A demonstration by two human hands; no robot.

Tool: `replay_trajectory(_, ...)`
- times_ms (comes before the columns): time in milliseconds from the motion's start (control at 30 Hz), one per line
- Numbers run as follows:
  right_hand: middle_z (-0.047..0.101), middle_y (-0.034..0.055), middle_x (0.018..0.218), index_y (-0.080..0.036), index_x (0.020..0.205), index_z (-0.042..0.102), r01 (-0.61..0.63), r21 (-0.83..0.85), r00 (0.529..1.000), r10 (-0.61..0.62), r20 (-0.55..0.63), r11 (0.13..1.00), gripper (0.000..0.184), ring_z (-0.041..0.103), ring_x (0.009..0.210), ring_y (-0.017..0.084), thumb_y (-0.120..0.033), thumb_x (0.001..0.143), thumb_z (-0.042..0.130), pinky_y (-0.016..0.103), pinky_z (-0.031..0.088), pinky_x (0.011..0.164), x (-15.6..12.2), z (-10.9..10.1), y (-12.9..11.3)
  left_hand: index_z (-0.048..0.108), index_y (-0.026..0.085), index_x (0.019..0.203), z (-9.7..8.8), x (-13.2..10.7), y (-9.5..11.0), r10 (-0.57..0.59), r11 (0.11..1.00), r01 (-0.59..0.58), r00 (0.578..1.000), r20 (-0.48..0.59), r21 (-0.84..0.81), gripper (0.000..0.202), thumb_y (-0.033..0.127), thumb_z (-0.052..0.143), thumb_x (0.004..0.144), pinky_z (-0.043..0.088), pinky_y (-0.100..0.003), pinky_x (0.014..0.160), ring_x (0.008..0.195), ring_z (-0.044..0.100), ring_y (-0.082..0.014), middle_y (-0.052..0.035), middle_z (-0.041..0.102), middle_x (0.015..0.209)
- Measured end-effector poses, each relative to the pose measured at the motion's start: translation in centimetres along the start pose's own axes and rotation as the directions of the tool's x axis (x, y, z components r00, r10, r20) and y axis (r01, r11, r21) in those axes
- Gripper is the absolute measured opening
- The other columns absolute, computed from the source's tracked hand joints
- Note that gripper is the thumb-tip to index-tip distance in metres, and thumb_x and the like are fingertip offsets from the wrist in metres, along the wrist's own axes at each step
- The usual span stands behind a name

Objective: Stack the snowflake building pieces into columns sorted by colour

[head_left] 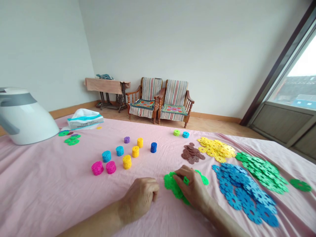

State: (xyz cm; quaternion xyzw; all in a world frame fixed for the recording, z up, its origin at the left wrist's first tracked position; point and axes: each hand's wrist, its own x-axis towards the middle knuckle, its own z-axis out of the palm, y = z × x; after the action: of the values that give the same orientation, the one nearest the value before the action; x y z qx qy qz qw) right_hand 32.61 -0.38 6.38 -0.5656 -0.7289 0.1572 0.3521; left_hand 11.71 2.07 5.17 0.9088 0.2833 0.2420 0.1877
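On the pink tablecloth (49,197) the right hand (192,187) curls over a heap of green plastic snowflake discs (172,185), apparently gathering them, though I cannot tell its grip, and a fine fingertip pinch seems needed next; the left hand (139,197) rests fisted alongside.

White walls (172,39) enclosing room; two striped wooden armchairs (160,102) standing beside sewing table (108,87) along far wall; daylight entering through right-hand window (298,79); wooden floor (212,123) showing.

Right hand (191,186) rests on bright-green discs (172,186).
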Motion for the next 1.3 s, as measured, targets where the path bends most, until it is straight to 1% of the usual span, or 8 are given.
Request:
replay_trajectory(167,0.060,0.0020,0.068,-0.018,0.068,0.064,-0.054,0.136,0.994,0.066,-0.090,0.989,0.029,0.054,0.066,0.015,-0.033,0.086,0.047,0.025,0.038,0.061,0.1,-0.1,0.1,0.052,0.017,0.062,-0.2,0.1,0.4,-0.051,0.998,0.049,0.998,-0.045,-0.035,0.027,-0.004,0.036,0.065,0.038,-0.021,0.058,0.062,0.052,-0.0118,0.0011,0.055,0.063)
replay_trajectory(333,0.060,0.0015,0.060,-0.016,0.061,0.065,-0.147,0.246,0.987,0.157,-0.023,0.958,0.032,0.051,0.059,0.014,-0.040,0.080,0.056,0.024,0.037,0.055,0.0,0.1,-0.8,0.049,0.020,0.105,-0.2,0.4,0.8,-0.162,0.975,0.123,0.964,-0.210,-0.187,0.035,0.001,0.042,0.077,0.046,-0.023,0.069,0.075,0.054,-0.0113,-0.0024,0.056,0.094)
replay_trajectory(467,0.057,0.0014,0.056,-0.014,0.058,0.062,-0.192,0.278,0.981,0.183,0.058,0.941,0.040,0.047,0.054,0.012,-0.045,0.081,0.052,0.022,0.034,0.051,-0.5,0.6,-2.0,0.040,0.024,0.122,0.0,0.3,1.1,-0.104,0.978,0.055,0.965,-0.242,-0.201,0.054,0.002,0.055,0.075,0.048,-0.026,0.074,0.081,0.054,-0.0127,-0.0031,0.054,0.103)
replay_trajectory(733,0.053,-0.0006,0.055,-0.015,0.057,0.060,-0.157,0.254,0.986,0.138,0.091,0.954,0.044,0.043,0.055,0.011,-0.046,0.085,0.046,0.021,0.032,0.051,-1.4,1.7,-3.0,0.055,0.022,0.108,-0.3,0.2,2.1,0.000,0.994,-0.018,0.986,-0.165,-0.106,0.028,0.009,0.054,0.083,0.048,-0.029,0.078,0.089,0.055,-0.0168,-0.0043,0.058,0.096)
replay_trajectory(933,0.053,0.0002,0.055,-0.015,0.058,0.059,-0.171,0.224,0.983,0.149,0.111,0.959,0.045,0.046,0.055,0.012,-0.047,0.086,0.043,0.022,0.034,0.052,-1.3,1.6,-2.8,0.055,0.020,0.112,-0.1,0.2,1.9,-0.028,0.990,0.007,0.988,-0.149,-0.138,0.032,0.017,0.060,0.081,0.048,-0.026,0.070,0.075,0.055,-0.0141,-0.0031,0.058,0.087)
replay_trajectory(1067,0.062,0.0023,0.079,-0.020,0.093,0.064,-0.032,0.165,0.999,0.027,0.033,0.986,0.019,0.056,0.069,0.015,-0.032,0.084,0.052,0.025,0.042,0.065,-1.5,1.4,-2.6,0.059,0.019,0.104,-0.1,0.5,1.7,-0.150,0.967,0.106,0.971,-0.185,-0.230,0.026,0.016,0.062,0.079,0.045,-0.023,0.064,0.067,0.054,-0.0112,-0.0018,0.058,0.083)
replay_trajectory(1167,0.062,0.0036,0.095,-0.025,0.118,0.052,0.097,0.080,0.994,-0.101,0.041,0.992,0.035,0.058,0.081,0.017,-0.022,0.083,0.053,0.029,0.043,0.077,-1.6,1.5,-2.4,0.063,0.015,0.090,0.0,0.7,1.3,-0.281,0.913,0.206,0.943,-0.177,-0.352,0.012,0.018,0.061,0.079,0.043,-0.022,0.059,0.064,0.053,-0.0111,-0.0014,0.058,0.076)
replay_trajectory(1300,0.063,0.0052,0.099,-0.027,0.120,0.051,0.178,-0.047,0.979,-0.172,0.108,0.983,0.037,0.058,0.089,0.020,-0.016,0.085,0.048,0.034,0.042,0.083,-1.7,2.0,-2.3,0.059,0.012,0.085,0.5,0.8,0.7,-0.396,0.735,0.281,0.917,-0.055,-0.617,0.013,0.024,0.057,0.081,0.043,-0.021,0.055,0.063,0.055,-0.0115,-0.0022,0.060,0.072)
